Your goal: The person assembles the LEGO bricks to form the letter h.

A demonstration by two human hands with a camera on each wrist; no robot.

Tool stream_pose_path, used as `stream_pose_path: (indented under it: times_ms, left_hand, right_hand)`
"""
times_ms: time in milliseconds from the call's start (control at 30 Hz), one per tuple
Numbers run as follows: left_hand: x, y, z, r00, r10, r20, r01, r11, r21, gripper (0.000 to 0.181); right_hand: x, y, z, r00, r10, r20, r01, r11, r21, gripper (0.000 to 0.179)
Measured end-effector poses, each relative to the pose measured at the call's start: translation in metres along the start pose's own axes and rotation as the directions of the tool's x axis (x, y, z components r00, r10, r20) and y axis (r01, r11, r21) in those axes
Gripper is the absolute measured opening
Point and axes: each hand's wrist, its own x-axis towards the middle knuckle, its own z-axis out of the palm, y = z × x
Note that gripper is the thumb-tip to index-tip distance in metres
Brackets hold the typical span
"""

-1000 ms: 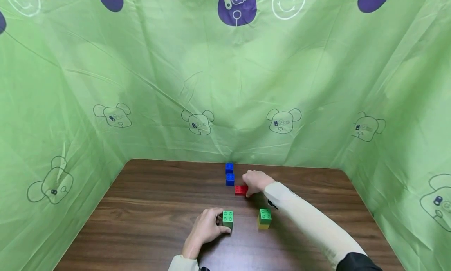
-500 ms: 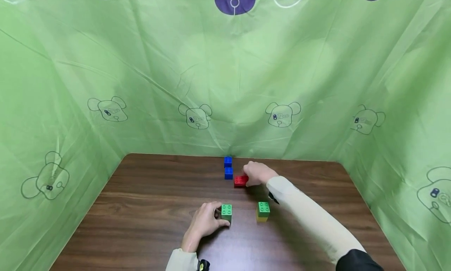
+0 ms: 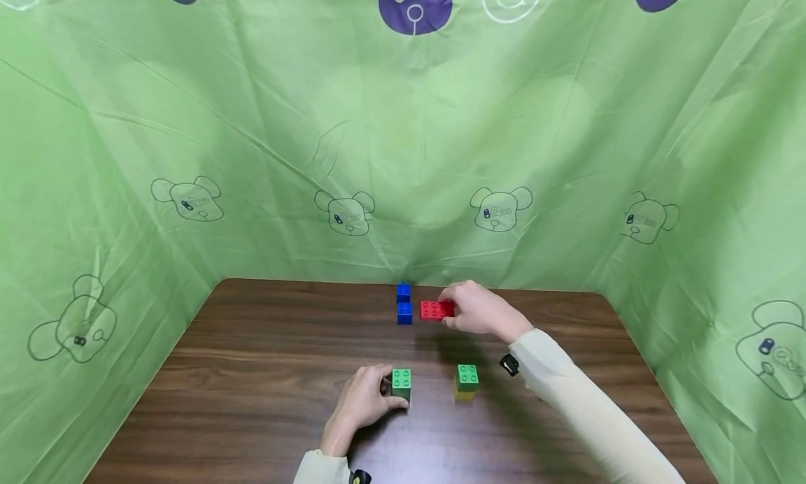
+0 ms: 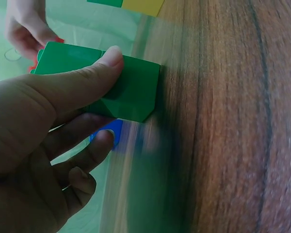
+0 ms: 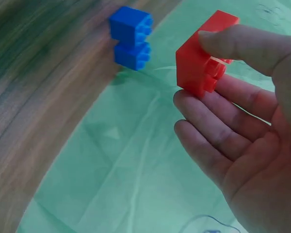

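In the head view my left hand (image 3: pixel 365 400) holds a stack of green bricks (image 3: pixel 401 385) upright on the table. The left wrist view shows my thumb along one side of the green stack (image 4: pixel 131 87), with a seam between its two bricks. Farther back, my right hand (image 3: pixel 481 309) pinches a red brick (image 3: pixel 432 310) by its right end, raised above the table. Its studs and a thumb on its side show in the right wrist view, where the red brick (image 5: pixel 191 65) is apart from the blue bricks (image 5: pixel 131 26).
Two blue bricks (image 3: pixel 404 314) stand one behind the other near the table's back edge, left of the red one. A green brick on a yellow brick (image 3: pixel 466 382) stands right of the left hand. Green printed cloth (image 3: pixel 403 155) encloses the wooden table (image 3: pixel 264 351).
My right hand has lifted the red brick off the table, and its wrist has turned. The left hand stays at the green stack. The head view has shifted slightly.
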Motion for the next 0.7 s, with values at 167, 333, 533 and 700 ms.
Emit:
stream_pose_path:
  times_ms: [167, 333, 533, 700]
  left_hand:
    - [0.000, 0.002, 0.001, 1.000, 0.001, 0.010, -0.001, 1.000, -0.014, 0.032]
    - [0.000, 0.003, 0.002, 1.000, 0.007, 0.014, -0.007, 1.000, -0.014, 0.031]
    - [0.003, 0.007, 0.003, 0.999, 0.041, 0.001, -0.041, 0.999, 0.002, 0.032]
    - [0.009, 0.015, 0.006, 0.997, 0.080, -0.005, -0.080, 0.996, -0.025, 0.032]
  right_hand:
    - [-0.023, -0.006, -0.010, 0.996, -0.027, -0.087, 0.031, 0.999, 0.044, 0.035]
    - [-0.041, -0.011, -0.016, 0.987, -0.070, -0.145, 0.078, 0.996, 0.050, 0.039]
    - [-0.056, -0.016, -0.021, 0.980, -0.098, -0.172, 0.103, 0.994, 0.024, 0.042]
    - [-0.065, -0.018, -0.024, 0.978, -0.106, -0.182, 0.109, 0.994, 0.010, 0.041]
